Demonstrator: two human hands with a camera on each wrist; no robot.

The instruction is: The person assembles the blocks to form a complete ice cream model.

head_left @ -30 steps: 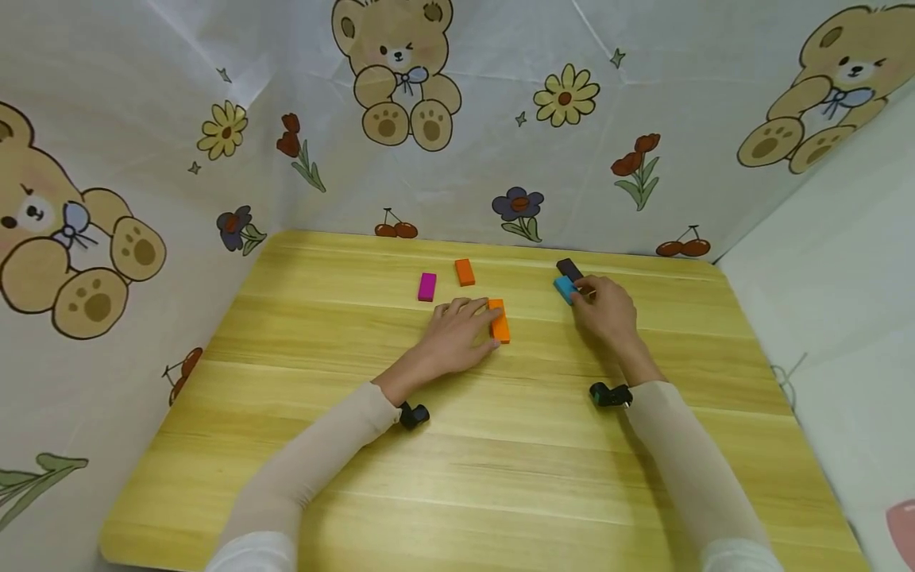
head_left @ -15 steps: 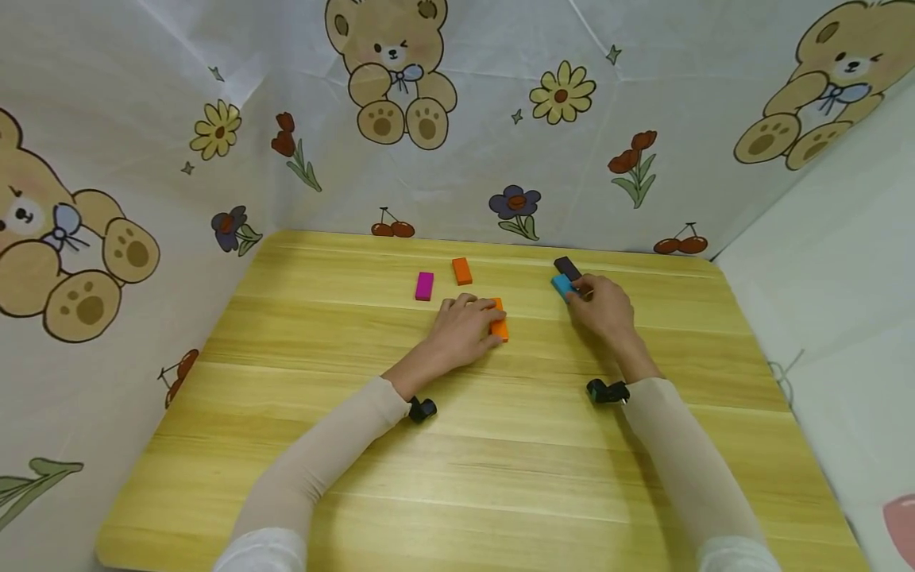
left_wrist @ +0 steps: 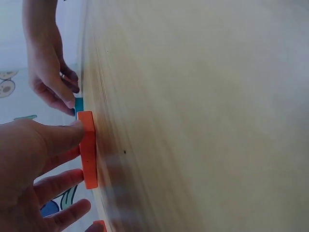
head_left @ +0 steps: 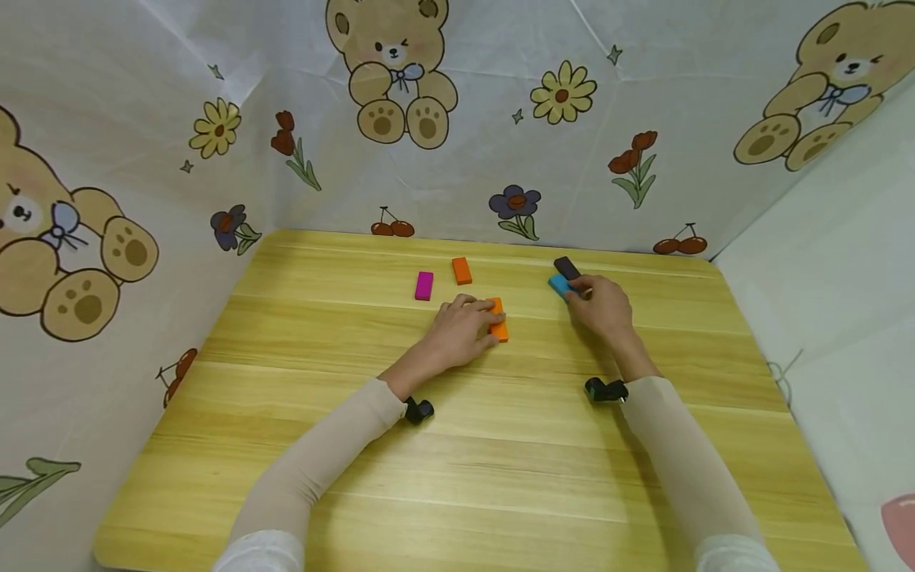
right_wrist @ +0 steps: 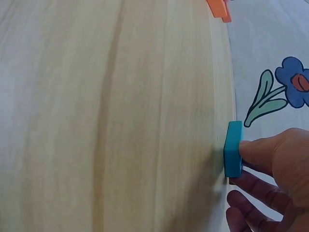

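An orange block [head_left: 498,327] lies flat in the middle of the table. My left hand [head_left: 457,334] holds it, thumb at the near end and fingers over the top and towards the far end; the left wrist view shows the thumb [left_wrist: 65,137] against that block. Further right, my right hand [head_left: 604,306] pinches a blue block [head_left: 560,287] between thumb and index finger, seen closer in the right wrist view as a blue block [right_wrist: 233,150] standing at the thumb tip. Right behind it is a black block [head_left: 567,268], partly covered by the right hand.
A magenta block [head_left: 424,286] and a second, darker orange block [head_left: 461,271] lie further back, left of centre. Behind the wooden table [head_left: 457,477] hangs a white cloth [head_left: 472,48] with printed bears and flowers. Each wrist carries a small black camera.
The blue block has slid slightly left along the black block, with my right hand pinching it. My left hand has shifted a little on the orange block, which stays in place.
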